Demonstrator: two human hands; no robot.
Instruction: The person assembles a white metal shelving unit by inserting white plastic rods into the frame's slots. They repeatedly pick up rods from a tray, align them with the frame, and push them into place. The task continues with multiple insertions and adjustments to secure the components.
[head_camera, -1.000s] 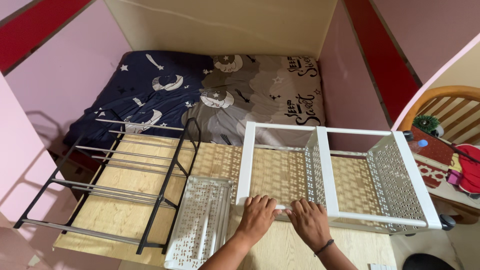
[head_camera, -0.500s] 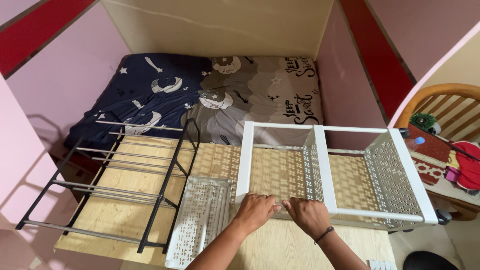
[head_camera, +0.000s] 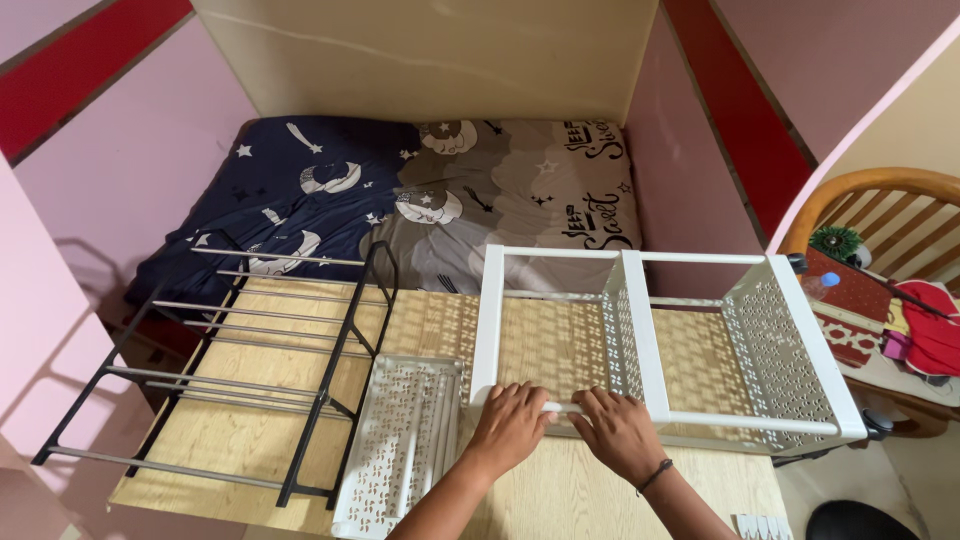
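— Both hands are working at the near edge of the white rack frame (head_camera: 640, 340), aren't they?

— Yes. Her left hand (head_camera: 510, 428) is lying palm down with the fingers curled over the near white rail, gripping it close to the frame's near-left corner. Right hand (head_camera: 620, 432), wearing a dark band at the wrist, is sitting just beside it on the same rail, fingers bent over the bar and closing on it too. The two hands are almost touching.

— Where is the frame sitting?

— It is lying flat on the wooden table (head_camera: 250, 440), toward the right side, with its far edge reaching out over the patterned bedsheet (head_camera: 400, 190). Perforated white panels are standing inside it, one near the middle and one at the right end.

— And to the left of the hands?

— A loose perforated white panel (head_camera: 400, 445) is lying flat on the table, just left of the left hand. Farther left, a black metal rack (head_camera: 240, 370) with grey bars is resting on its side across the table's left half.

— Anything on the right?

— A wooden chair (head_camera: 880, 205) is standing at the right edge, piled with red items.
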